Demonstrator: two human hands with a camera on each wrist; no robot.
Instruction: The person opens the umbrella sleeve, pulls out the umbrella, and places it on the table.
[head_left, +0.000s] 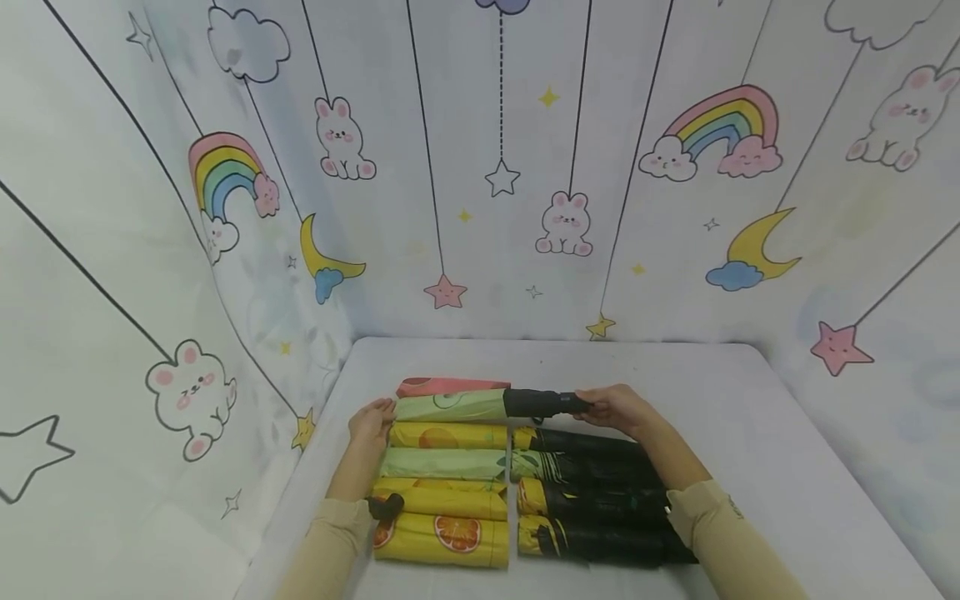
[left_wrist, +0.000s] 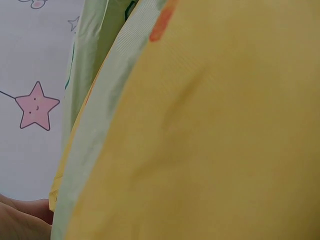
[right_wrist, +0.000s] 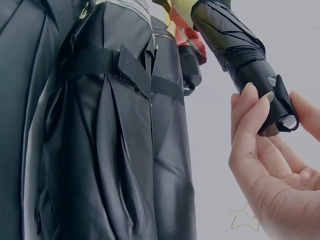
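A folding umbrella, light green (head_left: 450, 405) at its left half and black toward its handle (head_left: 573, 403), lies crosswise between my two hands. My left hand (head_left: 370, 425) holds its green left end. At the other end, my right hand (head_left: 618, 408) grips the short black handle; the right wrist view shows the fingers (right_wrist: 250, 112) around the handle with its wrist loop (right_wrist: 286, 107). Below it lie rolled yellow (head_left: 450, 437) and green (head_left: 442, 463) pieces in a left column, with black-ended umbrellas (head_left: 600, 492) beside them. Yellow fabric (left_wrist: 210, 140) hides most of the left wrist view.
A red roll (head_left: 450, 385) lies behind the held umbrella. Orange-slice prints mark the nearest yellow roll (head_left: 442, 540), and a black knob (head_left: 386, 507) sits by the left sleeve. White tabletop (head_left: 750, 442) extends to the right; a printed cloth wall (head_left: 480, 233) stands behind.
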